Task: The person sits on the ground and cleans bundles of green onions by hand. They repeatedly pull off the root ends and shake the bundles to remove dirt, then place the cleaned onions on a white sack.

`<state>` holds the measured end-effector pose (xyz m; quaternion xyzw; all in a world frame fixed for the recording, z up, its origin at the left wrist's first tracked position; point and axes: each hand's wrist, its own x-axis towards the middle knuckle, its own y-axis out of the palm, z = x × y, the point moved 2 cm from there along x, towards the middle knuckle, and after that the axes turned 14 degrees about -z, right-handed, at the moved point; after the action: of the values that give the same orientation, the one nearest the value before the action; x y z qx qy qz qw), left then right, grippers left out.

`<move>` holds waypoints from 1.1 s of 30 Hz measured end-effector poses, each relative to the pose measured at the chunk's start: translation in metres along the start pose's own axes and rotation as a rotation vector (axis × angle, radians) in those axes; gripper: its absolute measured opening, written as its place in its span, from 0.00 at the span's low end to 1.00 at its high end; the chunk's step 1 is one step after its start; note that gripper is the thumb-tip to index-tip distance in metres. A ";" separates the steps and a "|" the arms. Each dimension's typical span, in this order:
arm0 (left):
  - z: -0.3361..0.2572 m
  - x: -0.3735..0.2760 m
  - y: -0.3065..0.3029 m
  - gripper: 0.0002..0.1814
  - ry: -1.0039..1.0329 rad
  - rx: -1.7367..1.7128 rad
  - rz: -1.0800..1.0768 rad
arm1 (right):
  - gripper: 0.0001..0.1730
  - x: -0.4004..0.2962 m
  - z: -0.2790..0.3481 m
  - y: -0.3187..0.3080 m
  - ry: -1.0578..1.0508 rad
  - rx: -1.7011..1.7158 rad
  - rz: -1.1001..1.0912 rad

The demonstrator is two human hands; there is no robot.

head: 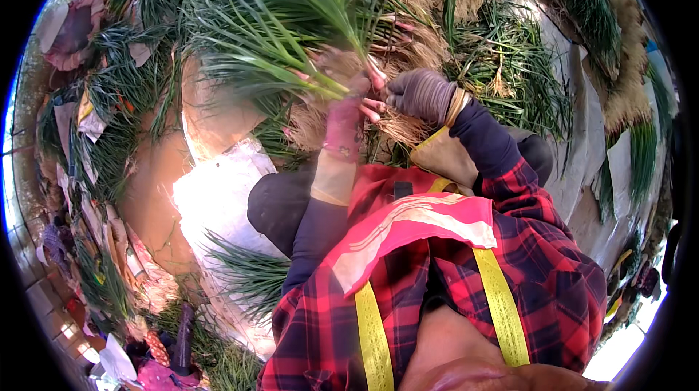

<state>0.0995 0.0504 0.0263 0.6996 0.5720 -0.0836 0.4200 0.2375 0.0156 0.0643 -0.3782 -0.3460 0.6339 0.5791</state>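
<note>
My left hand (345, 123), in a pink patterned glove, grips a few leafy allium stalks (327, 84), young garlic or spring onions. Their long green leaves fan up and to the left, and pinkish bulbs (377, 75) stick out past my fingers. On the right, my right hand (423, 97) wears a striped grey-brown glove. Its fingertips are drawn together at the root end of the bulbs, though what they pinch is partly hidden. Pale stringy roots (401, 124) hang just below the hands. Behind them lies a heap of more stalks with pink bases (401, 28).
Loose trimmed leaves (508, 63) lie to the right over pale sheeting (581, 129). A bright white sack (224, 189) is spread at left by my knee (278, 208). More stalk bundles (641, 150) rest at far right, and leafy piles (117, 129) line the left.
</note>
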 end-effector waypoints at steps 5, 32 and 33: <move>-0.001 0.002 -0.006 0.07 0.019 0.167 -0.017 | 0.13 0.000 -0.001 -0.001 0.095 0.157 0.217; -0.006 -0.002 0.015 0.08 0.192 0.225 -0.112 | 0.13 0.035 0.006 0.017 0.008 0.366 -0.790; -0.008 -0.004 0.016 0.09 0.190 0.224 -0.133 | 0.12 0.035 0.005 0.016 0.238 0.751 -0.662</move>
<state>0.1096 0.0528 0.0417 0.7073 0.6414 -0.1081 0.2769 0.2239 0.0494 0.0504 -0.0839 -0.1272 0.4496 0.8801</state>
